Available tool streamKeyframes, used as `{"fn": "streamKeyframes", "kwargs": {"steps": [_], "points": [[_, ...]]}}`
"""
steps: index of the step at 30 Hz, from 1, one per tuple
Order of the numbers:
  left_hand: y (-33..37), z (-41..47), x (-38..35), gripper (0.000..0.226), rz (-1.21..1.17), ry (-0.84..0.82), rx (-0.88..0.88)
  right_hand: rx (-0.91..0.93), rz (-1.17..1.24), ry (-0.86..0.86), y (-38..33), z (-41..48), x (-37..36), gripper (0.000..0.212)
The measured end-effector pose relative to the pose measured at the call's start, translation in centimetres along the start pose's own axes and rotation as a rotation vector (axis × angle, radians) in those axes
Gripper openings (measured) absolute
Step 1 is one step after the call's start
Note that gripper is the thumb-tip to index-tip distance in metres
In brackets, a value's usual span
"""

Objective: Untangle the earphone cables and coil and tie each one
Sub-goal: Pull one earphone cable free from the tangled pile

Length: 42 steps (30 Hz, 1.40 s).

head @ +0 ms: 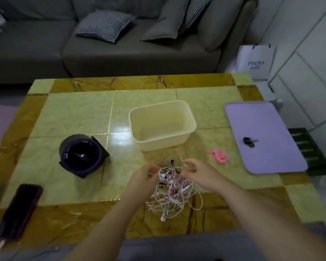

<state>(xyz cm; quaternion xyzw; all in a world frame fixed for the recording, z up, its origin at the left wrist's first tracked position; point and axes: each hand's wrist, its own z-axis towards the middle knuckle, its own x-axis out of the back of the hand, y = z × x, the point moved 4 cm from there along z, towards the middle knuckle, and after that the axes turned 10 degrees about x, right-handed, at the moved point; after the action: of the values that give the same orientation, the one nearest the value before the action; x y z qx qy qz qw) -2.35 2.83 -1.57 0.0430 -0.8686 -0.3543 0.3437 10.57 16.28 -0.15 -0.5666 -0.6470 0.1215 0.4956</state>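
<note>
Tangled mass of thin white and pinkish earphone cables (172,189), small earbuds among the loops, lying near the front edge of a glossy counter (73,113) of yellow-green, marble-patterned tiles. The left hand (145,176) and right hand (198,174) flank the top of the tangle, forearms converging from below. The fingers of each hand are curled and pinch strands; both are slightly blurred. Behind: a rectangular cream plastic tub (162,140) with rounded corners. Right: small pink ties (219,156) just beside a flat lilac tray (262,119). Left: a round, glossy black container (81,154) and a dark phone (19,210).
</note>
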Motion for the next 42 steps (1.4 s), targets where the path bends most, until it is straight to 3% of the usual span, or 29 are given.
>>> {"fn": "streamKeyframes", "kwargs": {"steps": [10, 16, 18, 21, 25, 29, 32, 34, 35, 38, 42], "points": [[-6.5, 9.4, -5.3, 0.031, 0.291, 0.041, -0.19, 0.159, -0.371, -0.137, 5.7, 8.7, -6.7, 0.054], [-8.3, 11.3, -6.6, 0.038, 0.253, 0.039, -0.317, 0.311, -0.656, -0.034, 6.7, 10.9, -7.7, 0.046], [-8.6, 11.8, -6.9, 0.039, 0.247, 0.079, -0.376, 0.366, -0.692, 0.054, 7.0, 11.2, -7.8, 0.032], [-8.8, 12.5, -6.7, 0.029, 0.138, 0.115, -0.405, 0.437, -0.664, 0.138, 7.3, 11.3, -7.8, 0.006], [-8.9, 12.0, -5.6, 0.016, 0.096, 0.193, -0.406, 0.475, -0.514, 0.218, 7.3, 10.6, -7.1, 0.01], [-8.6, 9.7, -4.5, 0.018, 0.022, 0.209, -0.391, 0.472, -0.333, 0.314, 6.4, 8.2, -5.9, 0.011], [-7.3, 6.1, -3.6, 0.022, -0.035, 0.309, -0.483, 0.469, -0.254, 0.358, 5.7, 5.8, -5.2, 0.006], [-5.9, 3.3, -3.0, 0.011, -0.083, 0.395, -0.548, 0.475, -0.216, 0.368, 5.1, 4.2, -4.8, 0.008], [-5.2, 2.3, -3.1, 0.001, -0.089, 0.385, -0.541, 0.476, -0.2, 0.371, 4.9, 3.7, -4.6, 0.008], [-3.9, 0.3, -4.3, 0.02, 0.013, 0.279, -0.475, 0.499, -0.151, 0.39, 3.7, 1.2, -4.4, 0.005], [-3.0, -0.6, -4.7, 0.013, -0.086, 0.234, -0.408, 0.517, -0.037, 0.426, 2.9, -1.7, -4.0, 0.009]]}}
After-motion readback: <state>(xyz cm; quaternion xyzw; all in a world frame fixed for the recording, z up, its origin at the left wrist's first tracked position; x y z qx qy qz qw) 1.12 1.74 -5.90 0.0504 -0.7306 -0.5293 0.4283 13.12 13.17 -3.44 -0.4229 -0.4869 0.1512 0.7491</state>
